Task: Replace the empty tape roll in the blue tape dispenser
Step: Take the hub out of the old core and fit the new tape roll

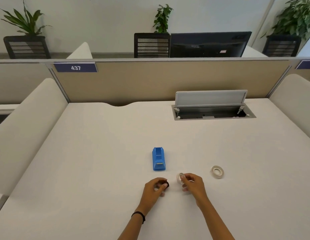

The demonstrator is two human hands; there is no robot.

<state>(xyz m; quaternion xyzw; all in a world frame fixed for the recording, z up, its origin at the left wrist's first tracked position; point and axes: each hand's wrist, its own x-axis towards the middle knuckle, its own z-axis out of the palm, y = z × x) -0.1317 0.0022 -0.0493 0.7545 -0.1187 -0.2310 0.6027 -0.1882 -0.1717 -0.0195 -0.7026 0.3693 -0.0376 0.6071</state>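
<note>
Low in the frame's centre, the left hand pinches a small black spindle; the right hand grips an empty tape core. The blue tape dispenser stands on the worktop just above them, and a full tape roll lies at right.

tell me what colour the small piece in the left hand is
Black, seen in the head view: small piece in the left hand.
</note>
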